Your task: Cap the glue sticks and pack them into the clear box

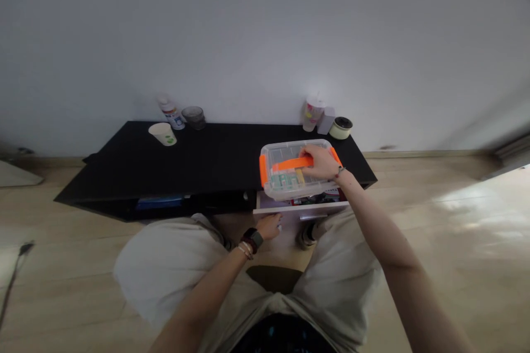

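Note:
My right hand (323,162) is closed round the orange handle of a clear plastic storage box (285,179) with orange latches and small packets inside. The box is over the right end of a low black table (207,160), above an open white drawer (300,208). My left hand (269,226) rests at the drawer's front edge, fingers curled against it; a dark watch and bracelets are on that wrist. I cannot tell whether the box rests on the table or is held just above it.
On the table's back edge stand a paper cup (163,133), a white spray bottle (169,112), a dark glass jar (194,117), a plastic drink cup (312,113), a small white box (326,120) and a tape roll (340,127). Wooden floor all round; my knees flank the drawer.

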`<control>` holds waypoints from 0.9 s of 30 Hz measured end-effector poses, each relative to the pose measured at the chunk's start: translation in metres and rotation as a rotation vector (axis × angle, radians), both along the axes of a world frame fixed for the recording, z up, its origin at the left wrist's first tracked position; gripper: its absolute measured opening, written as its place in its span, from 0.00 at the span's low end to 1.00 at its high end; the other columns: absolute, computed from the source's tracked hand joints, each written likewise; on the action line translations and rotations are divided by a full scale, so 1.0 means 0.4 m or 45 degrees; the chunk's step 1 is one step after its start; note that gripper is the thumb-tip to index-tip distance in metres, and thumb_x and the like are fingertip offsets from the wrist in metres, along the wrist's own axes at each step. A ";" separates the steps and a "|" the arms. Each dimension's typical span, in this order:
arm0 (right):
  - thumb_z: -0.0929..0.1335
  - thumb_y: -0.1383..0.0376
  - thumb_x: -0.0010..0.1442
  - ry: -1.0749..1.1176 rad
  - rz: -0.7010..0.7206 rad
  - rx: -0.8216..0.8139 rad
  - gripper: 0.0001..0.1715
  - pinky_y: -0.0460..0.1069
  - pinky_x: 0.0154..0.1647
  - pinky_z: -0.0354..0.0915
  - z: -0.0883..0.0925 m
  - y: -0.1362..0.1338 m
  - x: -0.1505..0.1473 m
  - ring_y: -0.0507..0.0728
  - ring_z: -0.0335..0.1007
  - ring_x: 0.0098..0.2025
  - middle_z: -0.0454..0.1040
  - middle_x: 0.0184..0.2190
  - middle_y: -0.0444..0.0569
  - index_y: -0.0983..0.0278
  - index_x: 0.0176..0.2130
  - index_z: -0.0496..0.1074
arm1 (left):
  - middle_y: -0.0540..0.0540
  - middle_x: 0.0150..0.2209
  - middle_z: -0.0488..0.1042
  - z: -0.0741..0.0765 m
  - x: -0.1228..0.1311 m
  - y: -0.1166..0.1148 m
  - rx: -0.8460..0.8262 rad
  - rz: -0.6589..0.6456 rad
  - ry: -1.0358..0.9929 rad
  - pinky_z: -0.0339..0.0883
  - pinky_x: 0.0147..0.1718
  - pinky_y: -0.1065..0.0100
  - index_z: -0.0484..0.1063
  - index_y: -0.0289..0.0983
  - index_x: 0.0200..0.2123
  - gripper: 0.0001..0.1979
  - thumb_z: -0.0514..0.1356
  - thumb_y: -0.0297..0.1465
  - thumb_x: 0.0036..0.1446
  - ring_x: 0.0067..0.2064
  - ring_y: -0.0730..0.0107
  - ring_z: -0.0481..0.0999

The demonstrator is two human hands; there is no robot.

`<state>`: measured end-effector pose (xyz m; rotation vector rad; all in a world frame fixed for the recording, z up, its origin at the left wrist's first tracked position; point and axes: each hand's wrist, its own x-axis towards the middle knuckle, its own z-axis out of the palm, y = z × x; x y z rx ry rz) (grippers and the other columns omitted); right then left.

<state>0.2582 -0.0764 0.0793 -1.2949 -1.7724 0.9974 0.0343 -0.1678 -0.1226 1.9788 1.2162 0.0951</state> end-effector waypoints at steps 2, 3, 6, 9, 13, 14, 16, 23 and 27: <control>0.68 0.57 0.67 -0.099 -0.012 0.063 0.20 0.58 0.50 0.71 0.007 0.024 -0.010 0.59 0.72 0.50 0.72 0.53 0.52 0.65 0.54 0.70 | 0.26 0.54 0.72 0.015 0.009 0.037 -0.036 -0.001 0.056 0.62 0.55 0.49 0.67 0.30 0.55 0.23 0.57 0.28 0.56 0.58 0.41 0.72; 0.68 0.57 0.66 -0.151 -0.017 0.097 0.19 0.57 0.49 0.71 0.007 0.038 -0.018 0.59 0.72 0.49 0.73 0.51 0.52 0.65 0.52 0.71 | 0.25 0.57 0.70 0.028 0.010 0.057 -0.058 -0.009 0.071 0.62 0.56 0.49 0.66 0.29 0.57 0.25 0.59 0.29 0.56 0.60 0.41 0.70; 0.71 0.61 0.59 -0.256 -0.028 0.190 0.13 0.56 0.47 0.68 -0.002 0.083 -0.044 0.61 0.71 0.45 0.76 0.42 0.52 0.66 0.42 0.74 | 0.29 0.59 0.70 0.096 -0.019 0.122 -0.135 -0.076 0.056 0.63 0.58 0.55 0.69 0.30 0.56 0.26 0.61 0.31 0.54 0.60 0.46 0.71; 0.71 0.66 0.48 -0.334 -0.022 0.271 0.11 0.55 0.45 0.65 -0.026 0.135 -0.069 0.61 0.69 0.40 0.75 0.36 0.52 0.66 0.36 0.74 | 0.40 0.51 0.78 0.216 -0.105 0.200 -0.257 -0.234 -0.140 0.67 0.53 0.63 0.75 0.35 0.51 0.19 0.59 0.36 0.58 0.53 0.56 0.77; 0.69 0.67 0.44 -0.534 -0.017 0.424 0.14 0.54 0.43 0.65 -0.074 0.207 -0.094 0.60 0.68 0.38 0.74 0.35 0.51 0.65 0.35 0.72 | 0.42 0.40 0.81 0.388 -0.256 0.321 -0.262 -0.096 -0.459 0.71 0.45 0.63 0.77 0.36 0.44 0.20 0.55 0.45 0.60 0.43 0.60 0.79; 0.68 0.67 0.44 -0.567 -0.014 0.445 0.14 0.54 0.43 0.65 -0.087 0.224 -0.099 0.60 0.68 0.38 0.74 0.36 0.51 0.65 0.36 0.72 | 0.42 0.39 0.81 0.415 -0.286 0.352 -0.168 0.035 -0.464 0.71 0.43 0.63 0.77 0.36 0.42 0.20 0.54 0.45 0.60 0.42 0.60 0.79; 0.68 0.67 0.46 -0.598 0.003 0.449 0.16 0.54 0.44 0.65 -0.111 0.256 -0.112 0.60 0.69 0.39 0.74 0.37 0.52 0.65 0.38 0.72 | 0.42 0.39 0.80 0.438 -0.324 0.409 0.084 0.329 -0.440 0.70 0.44 0.62 0.76 0.36 0.40 0.19 0.55 0.44 0.59 0.42 0.59 0.79; 0.69 0.66 0.49 -0.652 0.113 0.463 0.16 0.56 0.51 0.65 -0.144 0.324 -0.137 0.61 0.69 0.45 0.75 0.41 0.52 0.64 0.41 0.74 | 0.36 0.51 0.77 0.341 -0.280 0.509 0.016 0.803 -0.414 0.72 0.41 0.61 0.69 0.35 0.56 0.26 0.56 0.44 0.59 0.48 0.54 0.79; 0.67 0.61 0.60 -0.766 -0.127 0.466 0.19 0.58 0.56 0.64 -0.123 0.311 -0.075 0.65 0.69 0.53 0.75 0.48 0.58 0.66 0.49 0.73 | 0.35 0.53 0.77 0.329 -0.242 0.510 -0.099 0.781 -0.465 0.73 0.41 0.61 0.67 0.34 0.59 0.27 0.55 0.43 0.61 0.47 0.54 0.80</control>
